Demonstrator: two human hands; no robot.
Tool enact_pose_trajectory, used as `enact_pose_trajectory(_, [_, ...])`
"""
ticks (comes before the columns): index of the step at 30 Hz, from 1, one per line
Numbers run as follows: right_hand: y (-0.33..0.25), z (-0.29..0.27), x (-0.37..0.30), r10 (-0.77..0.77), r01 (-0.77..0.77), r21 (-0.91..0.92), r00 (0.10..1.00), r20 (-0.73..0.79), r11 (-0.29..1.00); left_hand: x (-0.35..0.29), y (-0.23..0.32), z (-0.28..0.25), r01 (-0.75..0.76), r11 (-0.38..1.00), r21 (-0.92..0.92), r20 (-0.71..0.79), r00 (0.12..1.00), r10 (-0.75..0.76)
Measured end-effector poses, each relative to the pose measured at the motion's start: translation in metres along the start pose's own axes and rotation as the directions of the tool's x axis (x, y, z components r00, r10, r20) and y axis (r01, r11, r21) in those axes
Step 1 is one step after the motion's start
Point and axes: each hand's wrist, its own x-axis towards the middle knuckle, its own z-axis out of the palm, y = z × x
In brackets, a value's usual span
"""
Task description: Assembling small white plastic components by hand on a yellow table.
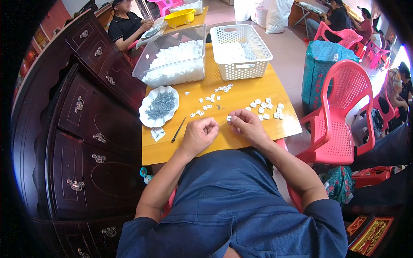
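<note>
Over the near edge of the wooden table, my left hand is closed in a pinch; what it grips is too small to make out. Close beside it, my right hand pinches a small white plastic piece between thumb and finger. Something thin and pale shows between the two hands. Loose white pieces with dark holes lie scattered beyond my left hand. A second group of white pieces lies to the right. A few tiny dark bits rest between the groups.
A scalloped white dish of grey metal parts, a dark pointed tool and a small packet lie left. Behind stand a clear bin and a perforated basket. Dark cabinets flank the left, a red chair the right. Several people sit farther off.
</note>
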Motion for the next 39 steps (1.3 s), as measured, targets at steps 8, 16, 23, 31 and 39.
enact_pose_trajectory(8, [0.001,0.000,0.000,-0.003,0.003,-0.004,1.000,0.007,1.000,0.000,-0.002,0.000,-0.005,1.000,0.018,-0.006,1.000,0.006])
enact_pose_trajectory(16, [-0.001,0.001,0.000,0.011,-0.011,0.006,1.000,-0.008,1.000,-0.001,-0.001,0.001,0.003,1.000,0.016,-0.008,1.000,-0.003])
enact_pose_trajectory(23, [-0.006,-0.001,-0.001,0.059,-0.059,0.005,0.998,-0.019,0.998,-0.001,-0.006,0.004,-0.028,1.000,0.000,-0.011,1.000,0.028])
enact_pose_trajectory(31, [-0.006,-0.002,-0.002,0.061,-0.062,0.014,0.998,0.011,0.998,0.004,-0.001,0.006,-0.030,0.999,-0.014,-0.015,0.999,0.030])
enact_pose_trajectory(39, [-0.003,-0.002,0.000,0.034,-0.034,-0.011,0.999,0.002,0.999,0.005,-0.001,0.005,-0.037,0.999,0.003,-0.010,0.999,0.037])
